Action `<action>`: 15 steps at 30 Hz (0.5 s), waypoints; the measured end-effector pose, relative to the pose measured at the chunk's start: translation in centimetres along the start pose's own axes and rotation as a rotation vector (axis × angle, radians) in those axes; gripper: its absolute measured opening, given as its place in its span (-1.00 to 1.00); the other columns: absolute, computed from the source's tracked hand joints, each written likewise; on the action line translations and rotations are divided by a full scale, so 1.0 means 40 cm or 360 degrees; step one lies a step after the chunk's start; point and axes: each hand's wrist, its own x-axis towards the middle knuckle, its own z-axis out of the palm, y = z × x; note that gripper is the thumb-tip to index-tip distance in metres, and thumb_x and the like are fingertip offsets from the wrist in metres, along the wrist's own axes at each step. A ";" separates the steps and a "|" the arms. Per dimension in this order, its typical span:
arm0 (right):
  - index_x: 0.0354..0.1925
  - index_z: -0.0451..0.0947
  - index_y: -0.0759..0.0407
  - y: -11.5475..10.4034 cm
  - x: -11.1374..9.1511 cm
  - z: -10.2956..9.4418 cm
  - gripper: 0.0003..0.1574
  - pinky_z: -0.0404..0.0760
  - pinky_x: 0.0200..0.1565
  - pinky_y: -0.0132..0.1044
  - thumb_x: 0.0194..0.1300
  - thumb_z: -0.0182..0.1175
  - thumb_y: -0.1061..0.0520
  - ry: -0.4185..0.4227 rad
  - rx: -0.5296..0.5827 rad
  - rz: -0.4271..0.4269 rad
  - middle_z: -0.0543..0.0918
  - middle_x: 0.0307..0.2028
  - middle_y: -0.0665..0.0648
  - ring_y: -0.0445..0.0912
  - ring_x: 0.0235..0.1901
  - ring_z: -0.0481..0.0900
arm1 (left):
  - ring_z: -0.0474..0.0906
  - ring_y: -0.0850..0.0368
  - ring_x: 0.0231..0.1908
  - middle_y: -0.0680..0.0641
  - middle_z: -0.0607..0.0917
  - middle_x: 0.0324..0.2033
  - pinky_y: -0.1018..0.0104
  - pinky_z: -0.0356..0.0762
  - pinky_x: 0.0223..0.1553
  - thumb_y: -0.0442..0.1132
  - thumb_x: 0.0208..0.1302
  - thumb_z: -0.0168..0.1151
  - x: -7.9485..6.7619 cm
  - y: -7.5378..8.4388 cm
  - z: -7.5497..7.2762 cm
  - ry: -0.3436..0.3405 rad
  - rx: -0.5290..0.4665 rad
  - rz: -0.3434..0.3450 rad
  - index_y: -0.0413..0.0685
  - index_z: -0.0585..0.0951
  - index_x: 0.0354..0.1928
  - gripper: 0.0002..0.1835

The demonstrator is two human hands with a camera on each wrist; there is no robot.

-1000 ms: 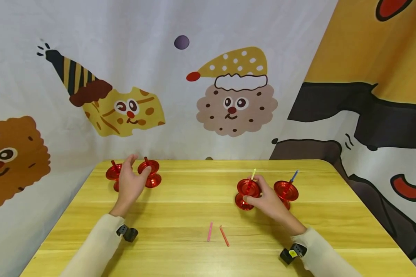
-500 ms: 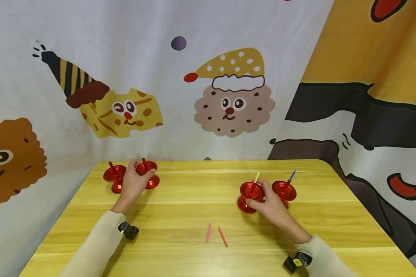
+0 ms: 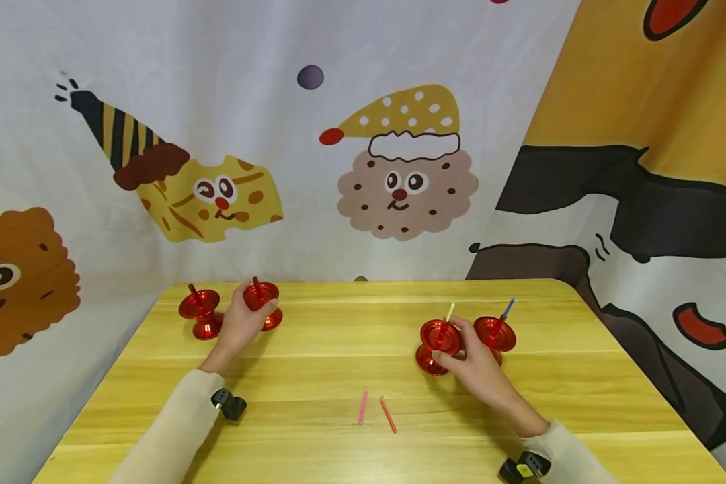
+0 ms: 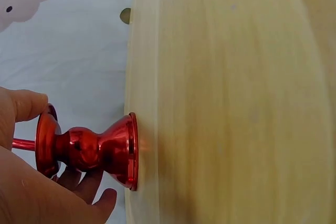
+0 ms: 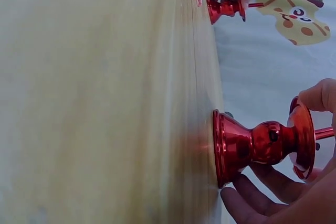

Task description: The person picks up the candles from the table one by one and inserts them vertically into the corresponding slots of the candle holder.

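Observation:
On the table's left side, my left hand (image 3: 242, 326) holds a shiny red candle holder (image 3: 263, 294). The left wrist view shows its thumb on the dish rim and fingers behind the stem (image 4: 84, 148). This holder has a bare red spike and no candle. Over on the right, my right hand (image 3: 476, 366) grips a second red candle holder (image 3: 431, 359) carrying a thin yellow candle (image 3: 450, 311). Its thumb touches the dish, with the other fingers behind the stem (image 5: 269, 142). Both held holders stand upright, their bases at the tabletop.
Another red holder (image 3: 199, 304) with a bare spike stands left of my left hand. One with a blue candle (image 3: 508, 308) stands behind my right hand. A pink candle (image 3: 363, 407) and an orange-red candle (image 3: 388, 415) lie on the wooden table (image 3: 314, 356). A cartoon-print cloth hangs behind.
My left hand has come right and taken hold of the candle holder, which has shifted slightly right. My right hand has moved its holder slightly right and nearer the front.

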 end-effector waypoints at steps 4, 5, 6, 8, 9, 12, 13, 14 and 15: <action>0.63 0.16 0.29 -0.002 -0.007 0.000 -0.05 0.68 0.06 -0.17 0.52 0.38 0.10 0.0002 -0.0012 0.0013 0.63 0.35 0.40 0.12 0.10 0.77 | 0.30 -0.48 0.53 -0.55 0.28 0.57 -0.29 0.34 0.51 -0.03 0.61 0.29 0.001 0.001 0.018 -0.0019 0.0005 0.0011 -0.33 -0.07 0.74 0.00; 0.63 0.16 0.28 -0.003 -0.009 -0.001 -0.05 0.67 0.06 -0.17 0.51 0.39 0.09 0.0005 -0.0019 0.0017 0.64 0.35 0.40 0.12 0.10 0.77 | 0.30 -0.48 0.53 -0.56 0.29 0.56 -0.29 0.34 0.51 -0.03 0.61 0.29 0.001 0.001 0.023 -0.0026 0.0007 0.0016 -0.33 -0.06 0.74 0.00; 0.64 0.16 0.27 -0.003 -0.010 -0.001 -0.05 0.67 0.06 -0.16 0.51 0.39 0.08 0.0008 -0.0022 0.0017 0.64 0.34 0.40 0.12 0.11 0.77 | 0.31 -0.48 0.52 -0.56 0.29 0.56 -0.29 0.35 0.51 -0.02 0.61 0.29 0.001 0.002 0.027 -0.0032 0.0013 0.0023 -0.33 -0.06 0.74 -0.01; 0.63 0.17 0.26 -0.004 -0.012 -0.002 -0.05 0.66 0.06 -0.16 0.51 0.39 0.07 0.0016 -0.0036 0.0017 0.66 0.33 0.39 0.10 0.11 0.76 | 0.31 -0.47 0.53 -0.55 0.30 0.56 -0.29 0.35 0.51 -0.03 0.61 0.29 -0.001 0.003 0.037 -0.0047 0.0003 0.0046 -0.33 -0.04 0.74 -0.02; 0.63 0.18 0.26 -0.003 -0.012 -0.003 -0.05 0.66 0.06 -0.15 0.51 0.39 0.07 0.0022 -0.0041 0.0012 0.66 0.33 0.39 0.10 0.12 0.76 | 0.32 -0.47 0.52 -0.55 0.31 0.55 -0.29 0.36 0.50 -0.04 0.61 0.29 -0.001 0.004 0.042 -0.0057 -0.0001 0.0061 -0.33 -0.04 0.74 -0.02; 0.63 0.19 0.26 0.000 -0.016 -0.004 -0.05 0.65 0.16 -0.04 0.51 0.40 0.06 0.0037 -0.0053 -0.0010 0.66 0.34 0.38 0.14 0.20 0.72 | 0.34 -0.45 0.51 -0.54 0.33 0.54 -0.29 0.38 0.49 -0.07 0.61 0.31 -0.006 0.006 0.058 -0.0088 -0.0026 0.0118 -0.36 -0.01 0.72 -0.04; 0.63 0.19 0.26 0.001 -0.017 -0.005 -0.05 0.65 0.18 -0.02 0.51 0.41 0.06 0.0044 -0.0057 -0.0018 0.66 0.33 0.38 0.15 0.21 0.71 | 0.34 -0.45 0.51 -0.54 0.34 0.54 -0.28 0.39 0.49 -0.08 0.61 0.32 -0.008 0.008 0.064 -0.0099 -0.0036 0.0137 -0.36 0.01 0.72 -0.05; 0.63 0.20 0.25 0.003 -0.019 -0.005 -0.05 0.65 0.19 0.00 0.51 0.42 0.07 0.0049 -0.0053 -0.0026 0.67 0.32 0.37 0.16 0.21 0.72 | 0.35 -0.44 0.51 -0.53 0.35 0.54 -0.28 0.39 0.48 -0.09 0.61 0.33 -0.011 0.010 0.069 -0.0116 -0.0043 0.0154 -0.37 0.02 0.71 -0.05; 0.63 0.21 0.25 0.004 -0.021 -0.006 -0.06 0.66 0.20 0.02 0.51 0.43 0.08 0.0054 -0.0046 -0.0038 0.68 0.30 0.38 0.17 0.21 0.73 | 0.35 -0.44 0.51 -0.52 0.36 0.53 -0.28 0.40 0.48 -0.10 0.60 0.34 -0.014 0.012 0.075 -0.0131 -0.0047 0.0171 -0.37 0.03 0.71 -0.06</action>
